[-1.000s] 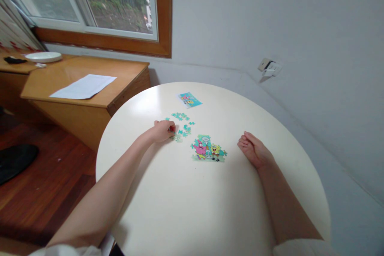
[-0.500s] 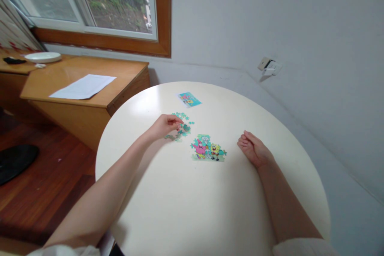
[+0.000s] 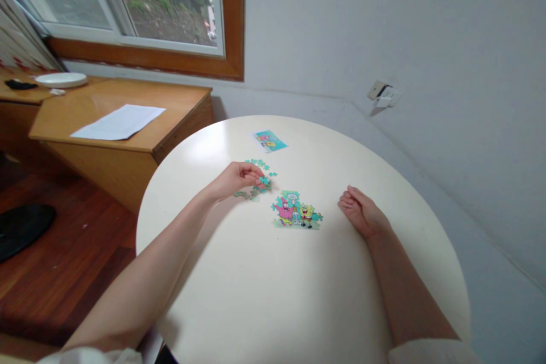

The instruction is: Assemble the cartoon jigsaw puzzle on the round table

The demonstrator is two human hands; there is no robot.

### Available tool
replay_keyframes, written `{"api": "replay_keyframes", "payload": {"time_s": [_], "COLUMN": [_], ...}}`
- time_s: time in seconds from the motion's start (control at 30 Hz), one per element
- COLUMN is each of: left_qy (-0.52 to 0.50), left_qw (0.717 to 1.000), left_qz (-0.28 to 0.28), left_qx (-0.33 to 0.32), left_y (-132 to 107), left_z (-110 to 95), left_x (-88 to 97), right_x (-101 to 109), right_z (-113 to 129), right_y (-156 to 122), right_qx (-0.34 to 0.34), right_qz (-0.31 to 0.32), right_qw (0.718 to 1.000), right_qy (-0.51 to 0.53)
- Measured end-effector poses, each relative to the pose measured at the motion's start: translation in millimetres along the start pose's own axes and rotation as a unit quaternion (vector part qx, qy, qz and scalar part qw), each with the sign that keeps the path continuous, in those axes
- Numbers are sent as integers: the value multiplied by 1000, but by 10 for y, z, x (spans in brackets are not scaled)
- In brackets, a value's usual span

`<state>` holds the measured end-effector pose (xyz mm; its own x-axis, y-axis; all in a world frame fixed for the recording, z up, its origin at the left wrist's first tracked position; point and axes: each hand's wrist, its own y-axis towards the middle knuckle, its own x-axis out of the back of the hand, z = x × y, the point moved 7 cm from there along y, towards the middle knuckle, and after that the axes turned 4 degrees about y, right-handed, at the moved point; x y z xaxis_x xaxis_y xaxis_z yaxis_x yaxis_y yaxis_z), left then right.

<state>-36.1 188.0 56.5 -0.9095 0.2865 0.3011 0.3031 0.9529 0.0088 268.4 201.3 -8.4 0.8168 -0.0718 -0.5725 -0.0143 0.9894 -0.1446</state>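
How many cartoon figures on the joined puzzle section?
3 visible on the joined puzzle section: pink figure at image left, pale teal figure in the middle, yellow figure at image right. No hand covers that section.

And the left hand [image 3: 242,178] is covering some of the loose pieces [image 3: 260,164], so I can't count them! The print on the piece [image 3: 265,181] at its fingertips is too tiny for me. Over to the right hand [image 3: 362,213]: curled fingers hide the palm from me. Both sleeves [image 3: 430,350] run off the bottom edge, the table [image 3: 273,296] too; the window [image 3: 164,0] is cut at the top, and the paper [image 3: 119,122] I can't read!
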Motion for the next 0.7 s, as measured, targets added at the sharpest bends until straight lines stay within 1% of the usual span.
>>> {"api": "replay_keyframes", "payload": {"time_s": [0.27,0.47,0.7], "left_qy": [4,19,-29], "left_qw": [1000,1000,1000], "left_qz": [-2,0,7], "left_qx": [-15,2,-11], "left_y": [-19,-26,-17], "left_z": [-57,-53,-56], "left_x": [-14,-57,-98], "right_x": [-6,-11,-7], "right_z": [-3,-8,-6], "right_y": [-18,-21,-2], "right_qx": [-7,-11,-9], "right_qz": [-19,-16,-7], "right_qw": [999,999,1000], "right_qy": [33,33,22]}}
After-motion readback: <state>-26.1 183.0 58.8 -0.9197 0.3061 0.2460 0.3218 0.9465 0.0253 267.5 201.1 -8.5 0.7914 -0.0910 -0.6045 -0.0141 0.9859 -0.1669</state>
